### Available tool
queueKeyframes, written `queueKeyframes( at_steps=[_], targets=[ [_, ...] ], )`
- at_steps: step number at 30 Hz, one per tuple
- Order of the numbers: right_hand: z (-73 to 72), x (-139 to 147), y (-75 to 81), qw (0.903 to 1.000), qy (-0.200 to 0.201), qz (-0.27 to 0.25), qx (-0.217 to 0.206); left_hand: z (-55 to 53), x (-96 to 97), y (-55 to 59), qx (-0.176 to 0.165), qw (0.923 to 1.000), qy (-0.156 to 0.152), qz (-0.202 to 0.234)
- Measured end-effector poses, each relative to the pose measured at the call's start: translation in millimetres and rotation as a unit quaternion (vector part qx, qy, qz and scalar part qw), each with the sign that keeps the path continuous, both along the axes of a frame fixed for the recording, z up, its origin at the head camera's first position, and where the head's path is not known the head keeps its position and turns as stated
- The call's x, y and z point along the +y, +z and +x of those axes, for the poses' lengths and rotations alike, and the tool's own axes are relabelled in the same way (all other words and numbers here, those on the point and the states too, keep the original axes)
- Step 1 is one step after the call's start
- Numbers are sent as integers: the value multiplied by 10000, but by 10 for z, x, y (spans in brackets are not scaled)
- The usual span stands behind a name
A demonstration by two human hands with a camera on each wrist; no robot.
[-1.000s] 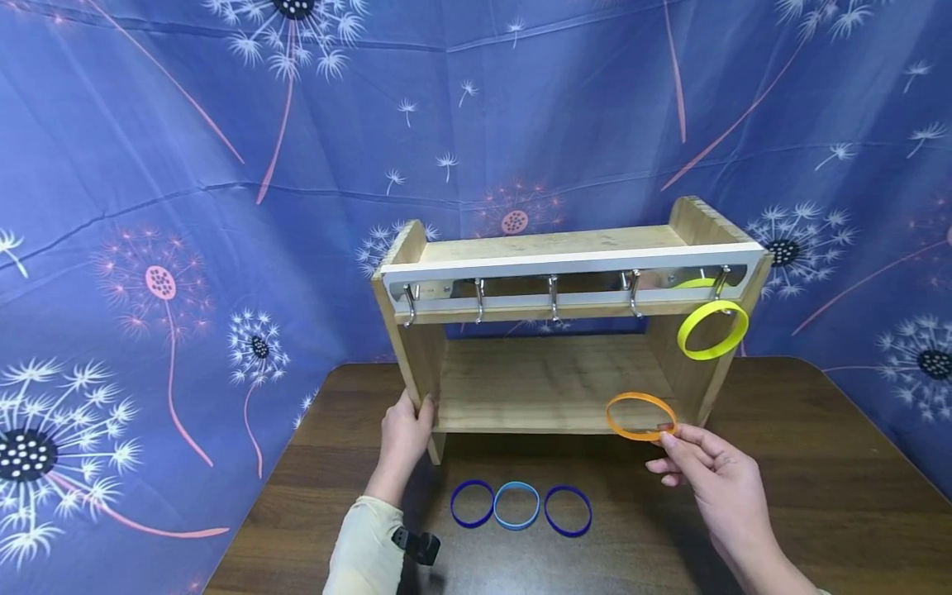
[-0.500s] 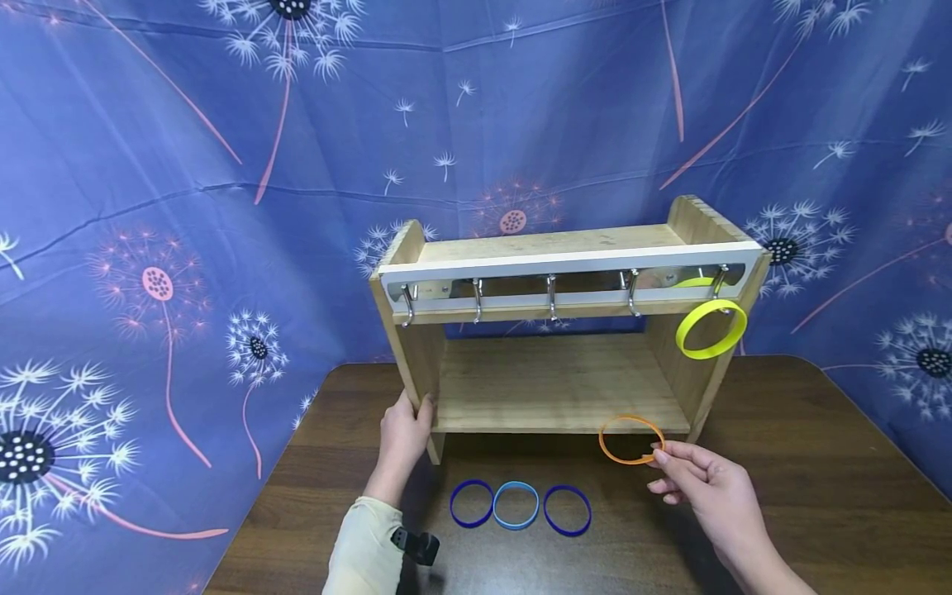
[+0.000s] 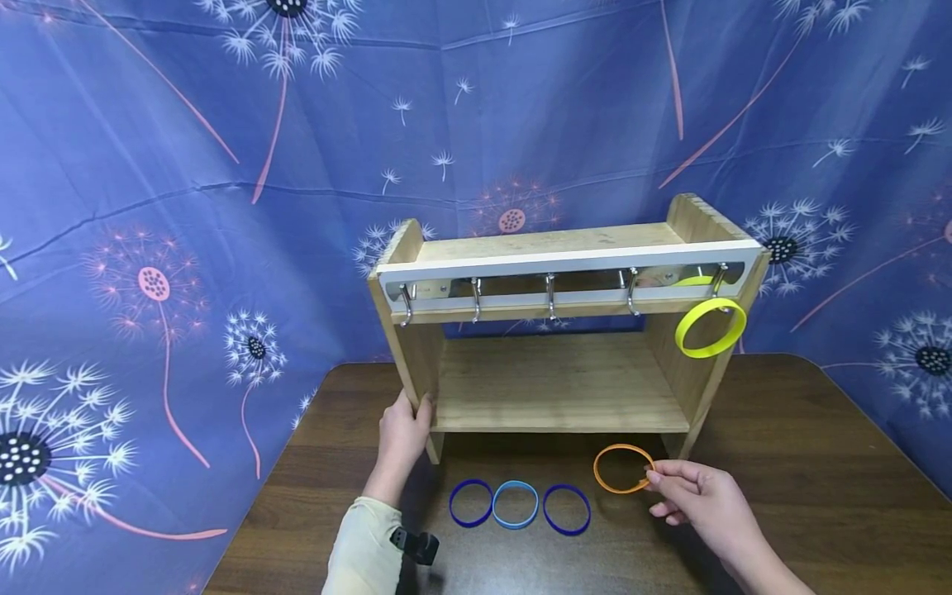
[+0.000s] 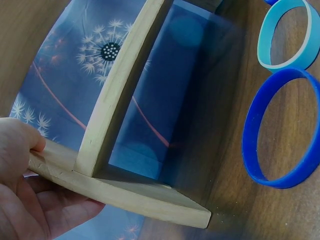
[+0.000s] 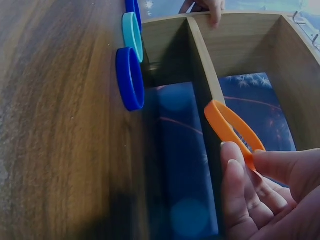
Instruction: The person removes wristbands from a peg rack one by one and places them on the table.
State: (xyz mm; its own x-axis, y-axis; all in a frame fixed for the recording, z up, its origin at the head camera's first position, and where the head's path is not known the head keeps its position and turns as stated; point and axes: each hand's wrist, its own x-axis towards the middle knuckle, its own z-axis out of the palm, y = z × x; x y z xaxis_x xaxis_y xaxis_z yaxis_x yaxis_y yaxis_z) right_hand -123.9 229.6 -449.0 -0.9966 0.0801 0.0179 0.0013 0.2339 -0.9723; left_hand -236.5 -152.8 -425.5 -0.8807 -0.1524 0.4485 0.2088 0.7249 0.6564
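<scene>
My right hand [image 3: 702,500] pinches an orange wristband [image 3: 597,473] by its right edge, in front of the rack's lower right corner; the right wrist view shows thumb and fingers on the orange band [image 5: 223,126]. My left hand [image 3: 404,434] grips the left side panel of a wooden rack [image 3: 558,376], thumb on the inner face, as the left wrist view shows at the panel [image 4: 135,197]. A dark blue wristband [image 3: 451,506], a light blue wristband [image 3: 496,508] and another dark blue wristband [image 3: 546,514] lie in a row on the table.
Several metal hooks [image 3: 551,297] line a white-edged rail [image 3: 446,266] along the rack's top front. A yellow wristband [image 3: 683,340] hangs on the rightmost hook. A blue dandelion-print cloth [image 3: 335,124] hangs behind the brown table [image 3: 818,463].
My right hand has lowered the orange wristband from before the rack's shelf toward the table, slightly to the left. My left hand stays on the side panel.
</scene>
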Motion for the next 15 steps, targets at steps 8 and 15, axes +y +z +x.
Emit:
queueKeyframes(
  at_steps=[8,15],
  targets=[
    [12,53,-47,9983,520,217,-151,2,-1,2,-46,10000,21,17],
    [-7,109,-148,9950,926,286,-241,3,0,3,-71,10000,19,37]
  ],
)
